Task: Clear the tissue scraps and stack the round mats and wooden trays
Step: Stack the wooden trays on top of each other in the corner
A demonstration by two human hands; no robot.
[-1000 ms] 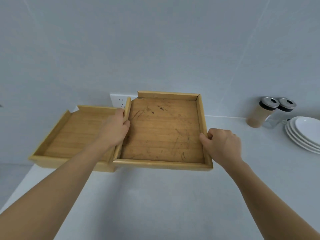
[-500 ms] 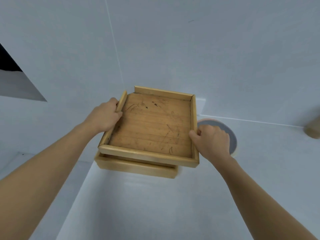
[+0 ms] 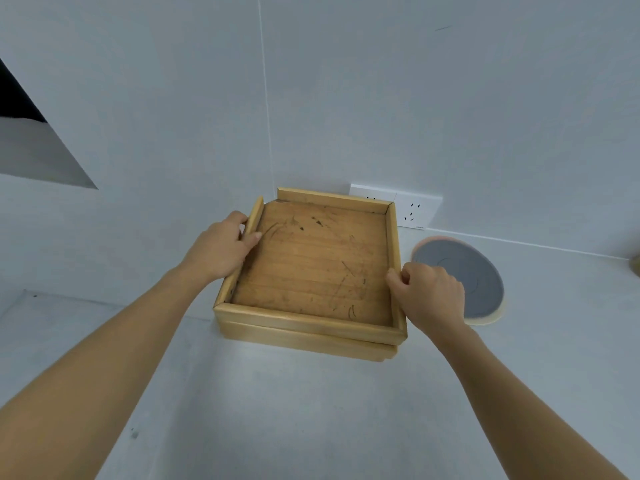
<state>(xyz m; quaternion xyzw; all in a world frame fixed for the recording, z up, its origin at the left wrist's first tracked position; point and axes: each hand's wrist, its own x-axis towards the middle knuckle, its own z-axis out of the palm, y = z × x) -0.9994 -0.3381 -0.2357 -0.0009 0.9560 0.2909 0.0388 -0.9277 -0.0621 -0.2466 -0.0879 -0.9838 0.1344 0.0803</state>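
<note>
my left hand (image 3: pixel 221 251) and right hand (image 3: pixel 427 294) clamp fingers on the upper tray (image 3: pixel 318 265) rims, squaring it onto the lower tray (image 3: pixel 311 342).

A white double wall socket (image 3: pixel 398 206) sits low on a pale grey wall (image 3: pixel 381 98), just above a white countertop (image 3: pixel 277 410) that spreads below it toward the camera. A thin vertical seam (image 3: pixel 265 98) runs up the wall left of the socket. Far to the socket's left, a dark opening (image 3: pixel 17 102) cuts into the wall.
</note>
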